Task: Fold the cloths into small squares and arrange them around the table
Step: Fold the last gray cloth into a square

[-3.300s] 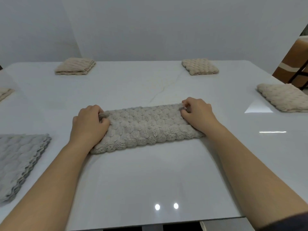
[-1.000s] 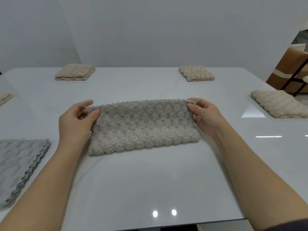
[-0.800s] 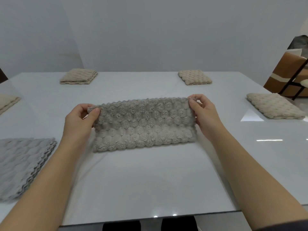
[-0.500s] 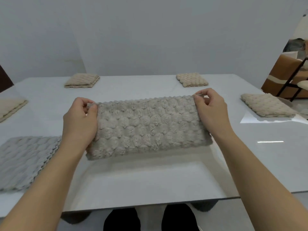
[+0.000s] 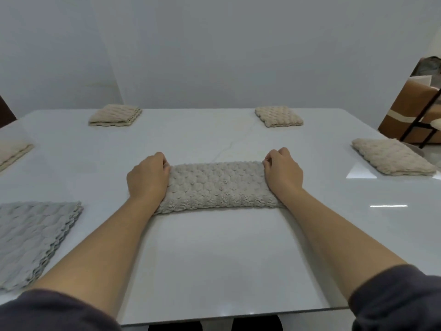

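Nearest, at the left edge of the worktop [image 5: 214, 259], a grey folded cloth [image 5: 31, 237] is seen lying flat. At the centre, a beige cloth [image 5: 214, 187] is laid out as a long folded strip. Its left end is gripped by the left hand [image 5: 148, 177], with fingers curled over the far corner, and its right end is gripped likewise by the right hand [image 5: 282, 174]. Farther off, folded beige pieces are set well apart: a right-side square [image 5: 391, 160], a left-side square [image 5: 12, 151], a far-left square [image 5: 115, 115] and a far-right square [image 5: 278, 116].
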A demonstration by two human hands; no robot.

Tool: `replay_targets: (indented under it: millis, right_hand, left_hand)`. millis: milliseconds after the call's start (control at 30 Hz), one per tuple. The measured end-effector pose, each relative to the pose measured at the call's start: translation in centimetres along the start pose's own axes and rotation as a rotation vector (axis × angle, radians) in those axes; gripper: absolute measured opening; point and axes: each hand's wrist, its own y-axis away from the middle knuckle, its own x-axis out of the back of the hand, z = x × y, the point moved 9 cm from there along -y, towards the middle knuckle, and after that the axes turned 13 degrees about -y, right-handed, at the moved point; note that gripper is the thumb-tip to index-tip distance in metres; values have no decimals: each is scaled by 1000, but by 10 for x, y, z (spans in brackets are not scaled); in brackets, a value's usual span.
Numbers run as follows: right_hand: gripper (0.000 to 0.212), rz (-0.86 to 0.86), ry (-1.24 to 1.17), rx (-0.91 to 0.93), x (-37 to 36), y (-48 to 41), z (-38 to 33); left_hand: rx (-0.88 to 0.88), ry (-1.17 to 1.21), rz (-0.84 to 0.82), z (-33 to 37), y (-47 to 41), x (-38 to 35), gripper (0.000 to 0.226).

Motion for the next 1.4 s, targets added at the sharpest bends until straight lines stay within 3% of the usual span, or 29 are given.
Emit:
replay_targets:
  millis: [67, 133, 267, 367, 467, 833, 933, 1067, 1400]
  right_hand:
    - [18, -44, 95, -5, -5, -5, -1]
    - [30, -50, 185, 9, -2, -8, -5]
    - [44, -61, 67, 131, 8, 2, -39]
    - [49, -362, 42, 223, -29, 32, -73]
    - [57, -575, 93, 186, -60, 57, -68]
    - [58, -511, 177, 20, -40, 46, -24]
    - [60, -448, 129, 129, -42, 48, -64]
    - [59, -540, 60, 246, -75, 62, -116]
    - [61, -540, 107, 168, -71, 55, -74]
  left_hand:
    - [-29, -13, 43, 4, -3, 0, 12]
    - [-94, -36, 87, 8, -4, 4, 22]
    - [-259, 15, 174, 40, 4, 31, 20]
    - [-404, 42, -57, 88, 32, 16, 38]
    - [-453, -25, -310, 102, 55, -23, 53]
    - [-244, -101, -439, 24, 43, -44, 62]
    - [-244, -112, -431, 28, 44, -45, 62]
    - [-227, -111, -421, 25, 44, -44, 62]
    - [-227, -89, -420, 25, 44, -43, 62]
